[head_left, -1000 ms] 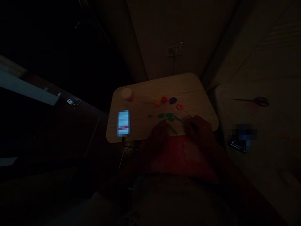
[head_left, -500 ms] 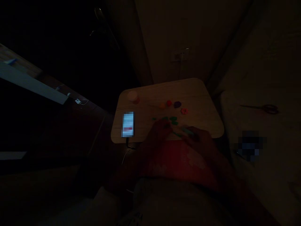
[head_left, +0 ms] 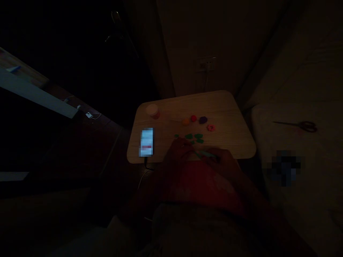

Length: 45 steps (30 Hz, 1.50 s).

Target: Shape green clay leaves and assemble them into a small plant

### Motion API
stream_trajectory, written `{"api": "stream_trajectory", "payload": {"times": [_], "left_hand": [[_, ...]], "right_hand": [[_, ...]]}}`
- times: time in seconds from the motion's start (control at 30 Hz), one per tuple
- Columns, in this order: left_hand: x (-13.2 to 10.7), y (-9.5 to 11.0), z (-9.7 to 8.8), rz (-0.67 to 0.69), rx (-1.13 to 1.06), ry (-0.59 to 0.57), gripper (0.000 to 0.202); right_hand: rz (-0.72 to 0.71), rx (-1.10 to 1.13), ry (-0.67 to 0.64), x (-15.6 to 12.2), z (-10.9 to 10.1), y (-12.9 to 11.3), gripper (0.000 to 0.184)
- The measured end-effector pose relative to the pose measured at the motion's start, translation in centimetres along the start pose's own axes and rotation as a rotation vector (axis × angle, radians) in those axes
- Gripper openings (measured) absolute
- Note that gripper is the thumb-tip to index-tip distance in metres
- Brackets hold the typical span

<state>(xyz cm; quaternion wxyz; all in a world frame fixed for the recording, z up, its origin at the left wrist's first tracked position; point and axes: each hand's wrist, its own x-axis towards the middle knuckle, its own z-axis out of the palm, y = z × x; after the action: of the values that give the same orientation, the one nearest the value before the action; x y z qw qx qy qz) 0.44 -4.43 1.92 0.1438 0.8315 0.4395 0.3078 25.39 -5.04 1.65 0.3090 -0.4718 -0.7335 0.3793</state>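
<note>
In dim light, my right hand point(head_left: 226, 160) grips a slim pale green tool point(head_left: 207, 154) at the table's near edge. Its tip points left and meets a thin green strip of modelling clay point(head_left: 197, 155). My left hand point(head_left: 180, 150) is closed, its fingertips at the strip's left end, seeming to pinch it; shadow blurs the exact contact. Just beyond the hands lie several flat green clay pieces point(head_left: 198, 136). Farther back are an orange lump point(head_left: 185, 122), a red ball point(head_left: 193, 118), a purple lump point(head_left: 203, 120) and a pink flower-like ring point(head_left: 211, 127).
The small wooden table point(head_left: 171, 107) also bears a tub point(head_left: 153, 111) at back left and a lit phone point(head_left: 146, 142) with a cable. On the pale surface to the right lie scissors point(head_left: 308, 126) and a blurred dark object point(head_left: 285, 167). A wall socket point(head_left: 206, 64) is behind.
My right hand has brought the pale green tool left and down, onto the green strip. My left hand has shifted slightly left, uncovering more of the green pieces.
</note>
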Motion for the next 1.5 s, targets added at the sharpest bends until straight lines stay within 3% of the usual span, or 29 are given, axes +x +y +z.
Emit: {"api": "stream_trajectory", "payload": {"times": [0.2,0.37,0.47,0.7,0.9,1.1,1.3,1.5], "left_hand": [[0.7,-0.4,-0.4,-0.04,-0.078,-0.004,0.022],[1.8,-1.0,-0.2,-0.2,-0.137,0.163,0.024],[2.4,-1.9,0.2,-0.234,-0.055,0.211,0.021],[4.2,-2.0,0.7,-0.237,0.28,0.09,0.022],[5.4,-1.5,0.9,-0.253,0.325,0.011,0.016],[5.4,-1.7,1.0,-0.343,0.113,0.071,0.009],[5.8,-1.5,1.4,-0.537,-0.437,0.188,0.012],[5.8,-1.3,1.9,-0.551,-0.589,0.235,0.015]], "right_hand": [[0.029,-0.013,0.025,0.7,0.1,-0.8,0.023],[0.129,-0.004,0.133,1.6,0.3,-0.6,0.034],[0.201,-0.076,0.248,2.5,0.7,-0.6,0.037],[0.276,-0.247,0.364,4.6,1.9,-1.7,0.038],[0.283,-0.276,0.362,5.3,2.8,-2.1,0.035],[0.178,-0.113,0.409,5.2,3.2,-1.3,0.031],[0.232,0.276,0.454,5.3,3.5,-0.9,0.032],[0.238,0.396,0.468,5.4,3.6,-1.2,0.038]]}}
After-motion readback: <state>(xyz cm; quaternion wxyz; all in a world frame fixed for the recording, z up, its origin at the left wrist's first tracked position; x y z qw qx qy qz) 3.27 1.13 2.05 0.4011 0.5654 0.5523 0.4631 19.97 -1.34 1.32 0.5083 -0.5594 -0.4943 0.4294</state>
